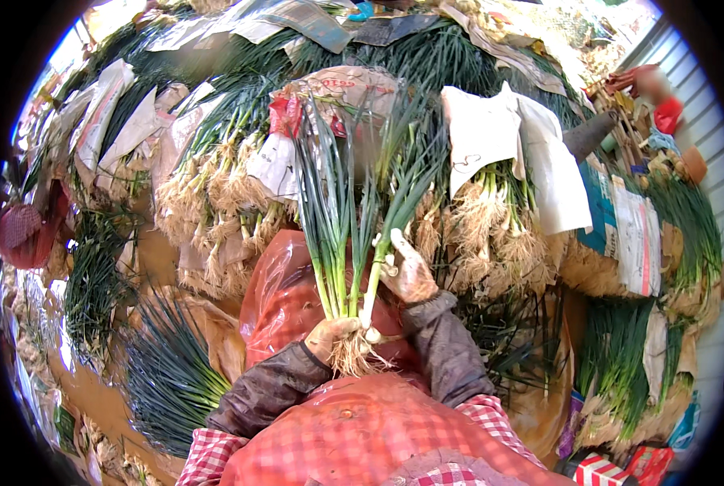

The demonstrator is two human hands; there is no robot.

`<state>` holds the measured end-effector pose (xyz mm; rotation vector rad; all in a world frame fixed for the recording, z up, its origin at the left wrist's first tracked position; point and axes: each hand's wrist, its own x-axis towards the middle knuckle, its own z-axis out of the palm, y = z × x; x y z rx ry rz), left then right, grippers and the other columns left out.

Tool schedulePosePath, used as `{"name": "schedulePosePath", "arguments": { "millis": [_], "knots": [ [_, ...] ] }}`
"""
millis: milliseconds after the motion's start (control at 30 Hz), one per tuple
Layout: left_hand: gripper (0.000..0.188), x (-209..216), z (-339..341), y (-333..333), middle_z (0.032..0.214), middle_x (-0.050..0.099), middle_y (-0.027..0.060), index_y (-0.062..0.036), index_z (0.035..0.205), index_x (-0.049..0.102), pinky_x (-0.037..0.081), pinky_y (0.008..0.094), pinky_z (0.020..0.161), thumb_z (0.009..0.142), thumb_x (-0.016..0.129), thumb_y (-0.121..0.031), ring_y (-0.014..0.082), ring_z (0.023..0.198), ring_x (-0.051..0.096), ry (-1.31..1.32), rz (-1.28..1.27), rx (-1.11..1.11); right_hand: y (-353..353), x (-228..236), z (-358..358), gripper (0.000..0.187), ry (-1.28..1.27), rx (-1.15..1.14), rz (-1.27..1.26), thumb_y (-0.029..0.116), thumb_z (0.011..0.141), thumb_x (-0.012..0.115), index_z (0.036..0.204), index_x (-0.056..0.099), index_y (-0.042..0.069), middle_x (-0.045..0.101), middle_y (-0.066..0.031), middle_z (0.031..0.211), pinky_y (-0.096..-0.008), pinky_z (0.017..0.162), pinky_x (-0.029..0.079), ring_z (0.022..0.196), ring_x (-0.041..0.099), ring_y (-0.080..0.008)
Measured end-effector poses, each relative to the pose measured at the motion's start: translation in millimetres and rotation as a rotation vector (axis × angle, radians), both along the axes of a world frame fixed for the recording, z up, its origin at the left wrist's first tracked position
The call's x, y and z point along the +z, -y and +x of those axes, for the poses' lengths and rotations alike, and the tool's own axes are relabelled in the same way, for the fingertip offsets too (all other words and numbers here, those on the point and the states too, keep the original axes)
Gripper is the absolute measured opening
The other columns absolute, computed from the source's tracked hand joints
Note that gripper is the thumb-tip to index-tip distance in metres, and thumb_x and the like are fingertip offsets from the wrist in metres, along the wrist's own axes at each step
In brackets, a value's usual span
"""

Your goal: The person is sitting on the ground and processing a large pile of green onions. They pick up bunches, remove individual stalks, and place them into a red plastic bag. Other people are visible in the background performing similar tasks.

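Observation:
A small bunch of green onions (347, 243) stands roots down in front of my body, its dark leaves fanning upward. My left hand (332, 337) is closed around the white lower stems, just above the tan roots (352, 358). On the bunch's right side, one thicker green onion stalk (376, 279) leans outward. My right hand (411, 274) has its fingers at this stalk, above the left hand, with the forefinger pointing up along it. A red translucent apron (342, 413) covers my lap beneath the bunch.
Roots-out piles of green onions (491, 215) lie ahead, partly covered by white sacking (482, 134). A loose heap of green onions (172, 368) lies at my left, and more bundles (621, 356) are at right. A red mesh sack (26, 231) is at far left; another person (653, 93) is far right.

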<state>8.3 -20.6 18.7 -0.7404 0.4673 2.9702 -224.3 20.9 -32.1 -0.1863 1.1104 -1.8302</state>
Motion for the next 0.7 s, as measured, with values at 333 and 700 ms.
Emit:
{"name": "schedulePosePath", "arguments": {
  "millis": [333, 700],
  "knots": [
    [0.033, 18.5, -2.7, -4.3, 0.086, 0.064, 0.0108, -0.0035, 0.113, 0.055, 0.051, 0.0265, 0.064, 0.087, 0.065, -0.02, 0.0166, 0.071, 0.061, -0.047, -0.246, 0.025, -105.1, 35.8, -22.8, 0.045, -0.443, 0.355, 0.616, 0.046, 0.092, 0.062, 0.077, 0.067, 0.004, 0.059, -0.0033, 0.053, -0.0266, 0.042, 0.044, 0.043, 0.053, -0.0124],
    [0.026, 6.1, -20.7, -20.9, 0.087, 0.061, 0.001, -0.0037, 0.098, 0.062, 0.047, 0.0282, 0.077, 0.075, 0.073, -0.001, 0.0105, 0.085, 0.058, 0.08, -0.651, 0.18, -63.8, 104.0, 68.8, 0.032, -1.242, 0.238, 0.556, 0.034, 0.092, 0.061, 0.081, 0.065, 0.005, 0.062, -0.0109, 0.062, -0.0362, 0.053, 0.046, 0.058, 0.062, -0.0257]
  ]
}}
